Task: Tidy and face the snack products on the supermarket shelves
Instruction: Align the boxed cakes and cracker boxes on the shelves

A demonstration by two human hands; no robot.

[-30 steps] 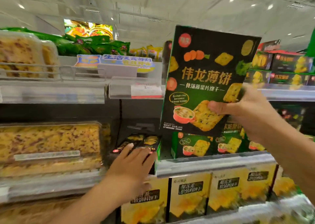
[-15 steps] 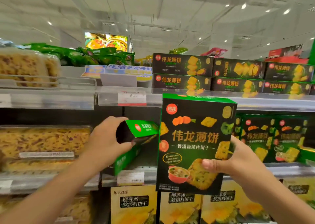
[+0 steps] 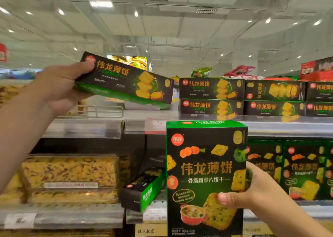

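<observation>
Two hands each grip a black-and-green cardboard cracker box printed 伟龙薄饼. The left hand (image 3: 59,89) curls round the end of a long flat box (image 3: 126,80), tilted, at ten o'clock before the top shelf (image 3: 288,126). The right hand (image 3: 252,191) pinches an upright box (image 3: 205,175), subtitled 骨汤蔬菜片饼干, at five o'clock. Matching stacked boxes (image 3: 212,96) sit at two o'clock.

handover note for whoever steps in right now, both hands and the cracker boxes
Left hand grips a slim cracker box, tilted, raised beside the top-shelf stack.
Right hand holds the large upright box in front of the middle shelf.
Done: the top-shelf stack sits faced, two high.
Left: shelve both held boxes, probably the slim one with the stack; one slim box lies skewed on the middle shelf and needs straightening.
</observation>
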